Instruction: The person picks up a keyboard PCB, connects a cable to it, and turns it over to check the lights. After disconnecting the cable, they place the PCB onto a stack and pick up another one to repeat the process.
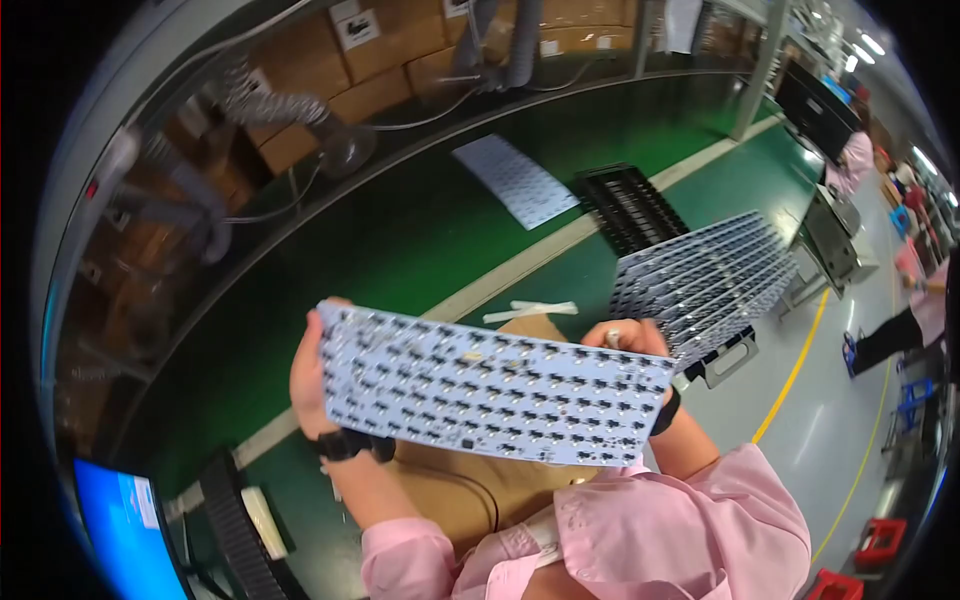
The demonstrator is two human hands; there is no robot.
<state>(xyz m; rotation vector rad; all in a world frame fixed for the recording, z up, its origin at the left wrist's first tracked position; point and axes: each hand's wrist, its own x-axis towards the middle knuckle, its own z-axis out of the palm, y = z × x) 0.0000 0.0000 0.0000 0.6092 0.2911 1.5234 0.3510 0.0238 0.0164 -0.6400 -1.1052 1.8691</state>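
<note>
Holding a board (pixel 490 395) over green bench (pixel 400 235), grey floor (pixel 835 425) alongside.

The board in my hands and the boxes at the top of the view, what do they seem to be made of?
The board: probably rigid circuit-board laminate with a pale, smooth coating; it's a thin sheet with rows of small dark parts.
The boxes: likely cardboard, plain brown with squared edges; glossy streaks suggest clear tape or film.
</note>
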